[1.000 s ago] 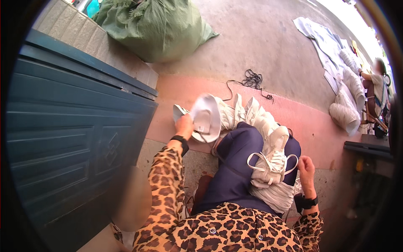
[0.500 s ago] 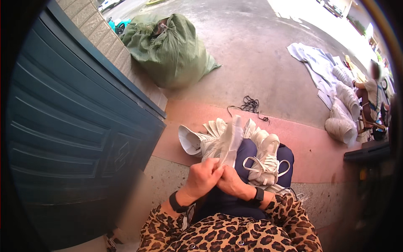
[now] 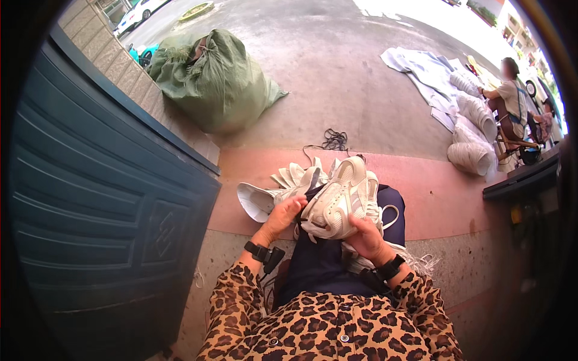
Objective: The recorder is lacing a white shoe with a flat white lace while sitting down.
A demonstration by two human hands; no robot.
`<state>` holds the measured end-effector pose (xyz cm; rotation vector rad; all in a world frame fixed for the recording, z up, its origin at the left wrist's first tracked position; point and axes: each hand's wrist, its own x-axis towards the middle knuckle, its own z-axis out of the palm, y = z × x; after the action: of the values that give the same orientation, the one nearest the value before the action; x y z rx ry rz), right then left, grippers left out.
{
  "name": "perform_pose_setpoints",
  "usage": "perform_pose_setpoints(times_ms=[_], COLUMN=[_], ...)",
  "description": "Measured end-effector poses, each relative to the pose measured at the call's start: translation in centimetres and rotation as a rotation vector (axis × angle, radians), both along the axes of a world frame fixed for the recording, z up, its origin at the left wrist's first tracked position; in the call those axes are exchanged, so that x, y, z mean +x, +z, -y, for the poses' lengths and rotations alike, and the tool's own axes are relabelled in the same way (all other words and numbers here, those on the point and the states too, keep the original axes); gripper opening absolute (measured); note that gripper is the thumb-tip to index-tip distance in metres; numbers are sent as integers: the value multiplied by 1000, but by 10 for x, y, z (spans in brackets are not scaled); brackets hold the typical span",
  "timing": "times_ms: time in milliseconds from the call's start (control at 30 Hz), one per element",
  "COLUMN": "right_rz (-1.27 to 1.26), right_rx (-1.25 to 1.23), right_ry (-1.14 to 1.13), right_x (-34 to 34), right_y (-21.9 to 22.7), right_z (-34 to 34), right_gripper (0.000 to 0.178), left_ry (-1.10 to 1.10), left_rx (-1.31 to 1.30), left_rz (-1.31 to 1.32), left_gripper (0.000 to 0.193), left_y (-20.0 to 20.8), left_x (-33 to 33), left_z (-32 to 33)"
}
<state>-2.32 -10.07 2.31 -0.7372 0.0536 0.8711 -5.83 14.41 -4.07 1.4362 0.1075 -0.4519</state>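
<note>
Above my lap is a white mesh shoe upper [image 3: 341, 201] with bare eyelets, tilted with its toe away from me. My right hand [image 3: 366, 236] grips its near right side, thumb on top. At its left edge is my left hand [image 3: 283, 218], closed against it with some fingers hidden; a dark strip shows beside these fingers. On my right thigh, partly covered, rests another white shoe upper [image 3: 372, 195] with a looped white lace. Just beyond my left hand lies a nested row of white uppers [image 3: 257, 201], their pale flaps fanned out.
Tangled black laces [image 3: 334, 139] lie on the ground ahead. A green sack [image 3: 217, 87] stands far left, behind a blue-green door [image 3: 102, 192]. At far right, a seated person [image 3: 510, 99] works beside stacked white uppers [image 3: 472, 153] and white cloth [image 3: 424, 72].
My hands have drawn apart from their pinch on a pale flat piece. The unlaced upper has come up between them, partly covering the laced one. The view has shifted slightly right.
</note>
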Motion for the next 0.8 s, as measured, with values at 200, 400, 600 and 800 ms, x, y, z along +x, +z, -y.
perform_pose_setpoints(times_ms=[200, 400, 600, 800], right_rz=[-120, -63, -103, 408], right_rx=[45, -6, -27, -325], right_ry=[-4, 37, 213, 804], right_x=[4, 24, 44, 47], right_y=[-12, -7, 11, 28], right_z=[-3, -16, -49, -92], right_gripper=[39, 41, 47, 44], left_ry=[57, -113, 607, 417], left_rx=[59, 316, 135, 99], left_rz=[209, 217, -32, -97], left_gripper=[47, 24, 19, 16], left_y=[-7, -29, 16, 71], left_x=[32, 47, 62, 78], left_z=[4, -14, -70, -77])
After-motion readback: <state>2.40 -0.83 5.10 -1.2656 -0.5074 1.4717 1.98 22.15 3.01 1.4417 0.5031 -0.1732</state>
